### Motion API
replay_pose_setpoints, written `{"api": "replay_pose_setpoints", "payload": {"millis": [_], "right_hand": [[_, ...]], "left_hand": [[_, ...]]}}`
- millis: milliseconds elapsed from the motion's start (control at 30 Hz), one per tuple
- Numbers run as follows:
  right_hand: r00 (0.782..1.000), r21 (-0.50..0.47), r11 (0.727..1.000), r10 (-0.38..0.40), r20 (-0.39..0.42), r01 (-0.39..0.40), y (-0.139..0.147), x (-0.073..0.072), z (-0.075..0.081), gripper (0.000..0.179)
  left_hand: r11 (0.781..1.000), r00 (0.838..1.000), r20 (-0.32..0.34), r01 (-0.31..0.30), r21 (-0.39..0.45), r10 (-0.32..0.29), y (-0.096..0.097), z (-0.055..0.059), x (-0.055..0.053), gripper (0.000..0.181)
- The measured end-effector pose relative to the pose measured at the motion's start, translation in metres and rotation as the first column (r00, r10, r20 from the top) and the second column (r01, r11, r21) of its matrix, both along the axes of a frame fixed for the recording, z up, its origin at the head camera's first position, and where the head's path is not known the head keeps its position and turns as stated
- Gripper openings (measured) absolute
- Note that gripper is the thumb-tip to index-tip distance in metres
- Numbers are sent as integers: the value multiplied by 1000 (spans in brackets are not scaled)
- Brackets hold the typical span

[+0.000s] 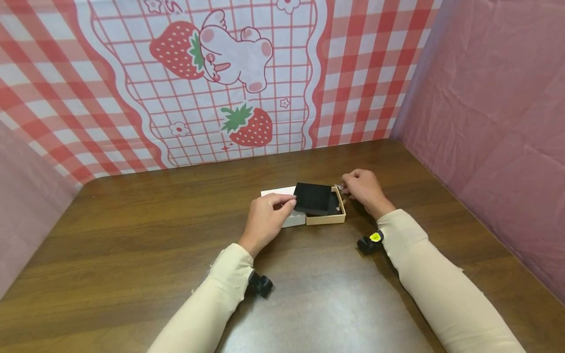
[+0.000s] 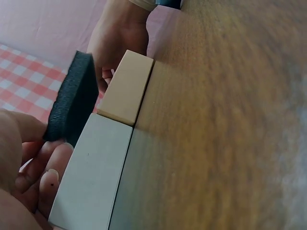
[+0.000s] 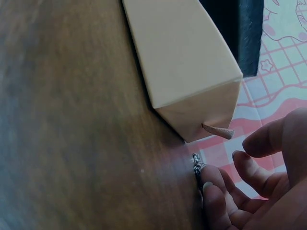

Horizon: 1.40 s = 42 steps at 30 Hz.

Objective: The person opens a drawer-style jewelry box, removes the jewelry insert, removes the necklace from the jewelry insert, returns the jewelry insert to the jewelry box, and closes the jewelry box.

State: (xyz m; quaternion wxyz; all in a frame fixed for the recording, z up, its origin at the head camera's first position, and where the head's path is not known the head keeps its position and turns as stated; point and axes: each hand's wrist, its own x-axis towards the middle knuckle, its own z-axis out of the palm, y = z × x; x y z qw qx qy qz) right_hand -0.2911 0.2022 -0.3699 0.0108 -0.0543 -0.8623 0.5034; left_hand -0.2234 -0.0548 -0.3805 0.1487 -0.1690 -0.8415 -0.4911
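Note:
My left hand (image 1: 269, 215) pinches a flat black foam pad (image 1: 312, 197) by its edge, tilted above an open tan box tray (image 1: 325, 220). In the left wrist view the foam (image 2: 76, 96) stands on edge beside the box. A white sleeve (image 2: 91, 172) covers the tray's left part, next to my left fingers. Beyond the tray's right end, my right hand (image 1: 364, 189) has curled fingers holding a small silvery, chain-like piece (image 3: 197, 167); its full shape is hidden. The thumb and forefinger stand apart in the right wrist view. Dark lining (image 1: 335, 205) shows inside the tray.
A small brown pull tab (image 3: 218, 130) sticks out of the tray's end, close to my right fingers. The brown wooden table (image 1: 132, 245) stretches around the box. A red-checked strawberry cloth (image 1: 362, 73) hangs behind, with pink cloth (image 1: 494, 122) at the right.

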Motion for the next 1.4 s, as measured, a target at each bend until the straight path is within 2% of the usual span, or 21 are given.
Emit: {"api": "replay_pose_setpoints", "payload": {"millis": [267, 467, 733, 833, 1100, 1267, 1400], "right_hand": [[1000, -9, 1000, 3, 3, -3, 0, 0, 0, 33], [1000, -8, 1000, 1, 3, -1, 0, 0, -1, 32], [1000, -8, 1000, 4, -3, -4, -1, 0, -1, 30], [1000, 0, 1000, 3, -2, -3, -1, 0, -1, 30], [1000, 20, 1000, -3, -1, 3, 0, -3, -3, 30], [1000, 34, 999, -5, -12, 5, 0, -4, -4, 30], [1000, 50, 999, -8, -23, 9, 0, -3, -4, 29]], "left_hand": [[994, 1000, -9, 18, -109, -19, 2, 2, 1, 21], [971, 1000, -31, -10, -238, 3, 4, 2, 4, 22], [970, 989, -141, -82, -229, 50, 6, 1, 4, 18], [966, 986, -157, -89, -244, 51, 7, 3, 5, 17], [967, 994, -65, -98, -234, 85, 12, 6, 6, 16], [968, 995, -45, -100, -232, 92, 14, 7, 7, 16], [959, 994, -28, -109, -260, 105, 17, 7, 9, 16]]}}
